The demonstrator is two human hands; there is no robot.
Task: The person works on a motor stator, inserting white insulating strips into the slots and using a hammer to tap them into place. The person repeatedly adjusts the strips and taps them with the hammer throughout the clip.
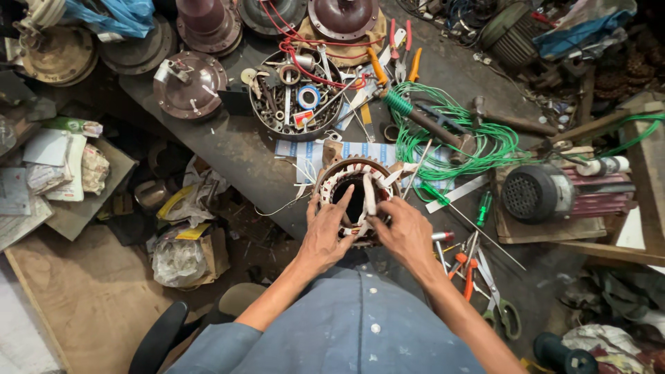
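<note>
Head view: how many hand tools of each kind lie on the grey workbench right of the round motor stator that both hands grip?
Orange-handled pliers: 1
Steel scissors with green handles: 1
Small green-handled screwdriver: 1
Wooden-handled hammers: 1
Total: 4
Left hand and right hand are on the round motor stator.

Green wire coil [457, 138], tool bowl [294, 97] crowding stator [355, 197].

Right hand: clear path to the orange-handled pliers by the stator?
Probably yes. The right hand rests on the stator, and the orange-handled pliers lie on the bench just beside its wrist, uncovered. It is busy with a white insulation strip, though.
</note>
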